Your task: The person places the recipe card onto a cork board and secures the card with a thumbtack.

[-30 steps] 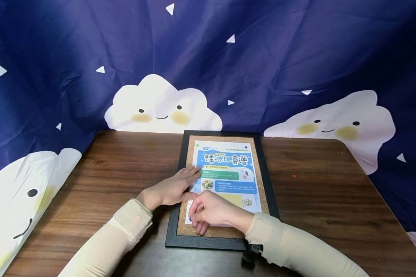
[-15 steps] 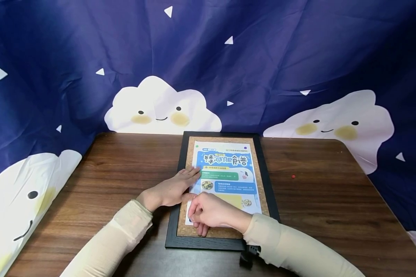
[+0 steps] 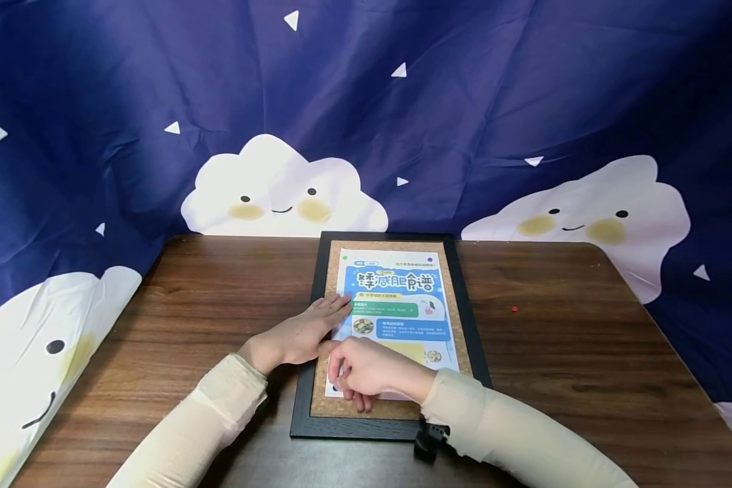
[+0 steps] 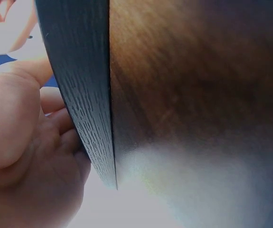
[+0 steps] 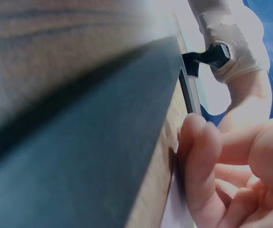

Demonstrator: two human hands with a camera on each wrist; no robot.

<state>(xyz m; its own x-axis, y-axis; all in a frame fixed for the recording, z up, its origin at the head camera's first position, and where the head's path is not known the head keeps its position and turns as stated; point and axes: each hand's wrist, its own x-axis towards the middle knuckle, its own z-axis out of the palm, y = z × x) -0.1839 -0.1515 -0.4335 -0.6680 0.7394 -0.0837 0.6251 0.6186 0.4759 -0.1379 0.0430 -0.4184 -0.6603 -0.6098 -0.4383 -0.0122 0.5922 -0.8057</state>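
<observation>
A printed poster (image 3: pixel 402 330) in blue and white, with Chinese lettering, lies on a black-framed cork board (image 3: pixel 463 339). A green thumbtack (image 3: pixel 344 257) and a dark blue one (image 3: pixel 430 259) sit at its top corners. My left hand (image 3: pixel 299 335) rests flat across the board's left edge, fingers on the poster. At the poster's lower left corner, my right hand (image 3: pixel 372 369) has curled fingers, thumb and index together on a small blue thumbtack (image 3: pixel 335 388). Those fingertips mostly cover it; in the right wrist view (image 5: pixel 221 175) it is hidden behind the hand.
The board lies on a brown wood-grain table (image 3: pixel 189 305). A small red thumbtack (image 3: pixel 515 309) lies on the table right of the board. A dark blue curtain (image 3: pixel 366 88) with white clouds hangs behind. A black wrist camera (image 3: pixel 430 439) hangs under my right sleeve.
My right wrist and forearm have shifted slightly left, while the fingertips stay at the poster's lower left corner. My left hand has stayed in place on the board.
</observation>
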